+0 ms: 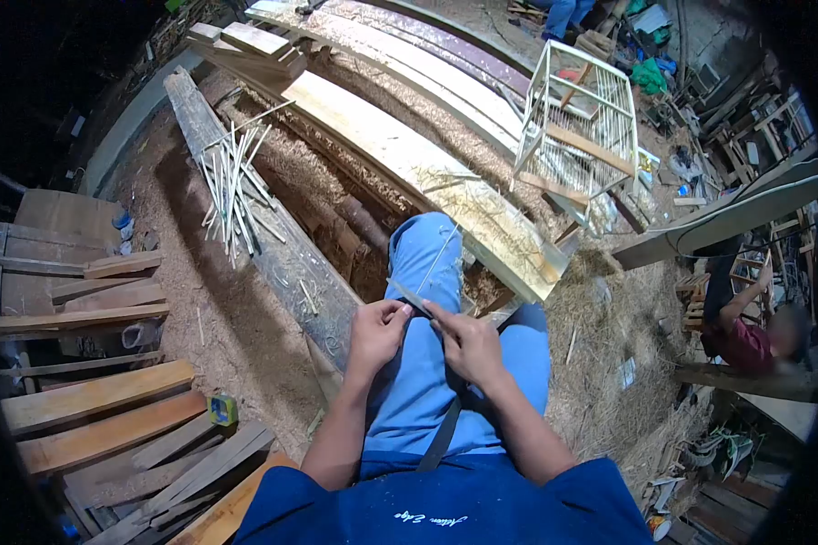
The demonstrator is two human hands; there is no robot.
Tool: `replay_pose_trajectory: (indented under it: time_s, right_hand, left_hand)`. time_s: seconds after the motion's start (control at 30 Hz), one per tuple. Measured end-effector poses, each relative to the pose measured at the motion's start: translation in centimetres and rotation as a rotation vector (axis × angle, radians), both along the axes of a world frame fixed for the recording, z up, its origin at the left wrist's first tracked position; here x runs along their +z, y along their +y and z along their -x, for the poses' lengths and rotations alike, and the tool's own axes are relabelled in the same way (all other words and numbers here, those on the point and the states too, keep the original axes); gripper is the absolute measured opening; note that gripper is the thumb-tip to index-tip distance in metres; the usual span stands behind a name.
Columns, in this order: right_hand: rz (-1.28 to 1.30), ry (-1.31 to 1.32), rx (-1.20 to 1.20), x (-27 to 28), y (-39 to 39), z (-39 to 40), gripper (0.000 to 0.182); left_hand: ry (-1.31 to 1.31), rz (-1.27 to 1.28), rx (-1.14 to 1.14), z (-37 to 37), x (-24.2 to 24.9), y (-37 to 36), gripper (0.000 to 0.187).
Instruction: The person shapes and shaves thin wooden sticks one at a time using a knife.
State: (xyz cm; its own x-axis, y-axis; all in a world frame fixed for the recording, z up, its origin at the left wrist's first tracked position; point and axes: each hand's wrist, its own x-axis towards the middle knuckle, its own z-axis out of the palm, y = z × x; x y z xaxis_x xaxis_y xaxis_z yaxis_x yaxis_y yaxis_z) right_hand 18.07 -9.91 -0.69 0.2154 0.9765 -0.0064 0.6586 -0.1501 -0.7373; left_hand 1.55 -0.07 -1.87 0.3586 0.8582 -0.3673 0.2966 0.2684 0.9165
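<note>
My left hand (379, 334) is closed in a pinch above my left thigh, at the lower end of a thin pale stick (439, 256). The stick slants up and right across my jeans toward the knee. My right hand (468, 345) is closed round a knife whose grey blade (407, 294) points up and left, crossing close to the stick near my left fingertips. The knife's handle is hidden in my fingers. Left of my knee, a loose pile of thin pale sticks (234, 193) lies on a weathered grey board (282, 263).
A light wooden plank (382, 145) with shavings runs ahead of my knees. Behind it stands a slatted wooden cage (577, 127). Stacked boards (109, 400) and a yellow tape measure (222, 411) are at left. Another person (745, 336) is at far right.
</note>
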Motion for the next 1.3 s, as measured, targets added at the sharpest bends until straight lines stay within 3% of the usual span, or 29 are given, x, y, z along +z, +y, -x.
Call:
replay_pose_trajectory:
  time_s: [0.5, 0.8, 0.9, 0.97, 1.2, 1.3]
  right_hand:
    - [0.045, -0.115, -0.159, -0.6, 0.2, -0.5, 0.036]
    - [-0.034, -0.118, -0.185, -1.4, 0.7, -0.4, 0.036]
    - [-0.113, -0.08, -0.139, -1.4, 1.0, -0.7, 0.035]
    - [-0.082, -0.04, -0.108, -1.1, 1.0, -0.5, 0.035]
    - [-0.017, -0.053, -0.098, 0.0, 0.8, -0.5, 0.033]
    - [0.018, -0.059, -0.144, -0.8, 1.1, -1.1, 0.034]
  left_hand:
    - [0.161, -0.094, -0.038, 2.7, 0.5, -3.9, 0.021]
    - [-0.067, 0.116, 0.138, 5.9, 2.4, -7.3, 0.016]
    - [0.028, 0.0, 0.102, 3.7, 1.3, -5.6, 0.021]
    - [0.136, -0.246, 0.034, 1.6, 2.1, -3.3, 0.026]
    - [0.105, -0.289, -0.052, -1.0, -0.7, -1.0, 0.026]
    - [0.141, -0.26, -0.11, 0.1, 3.0, -2.4, 0.026]
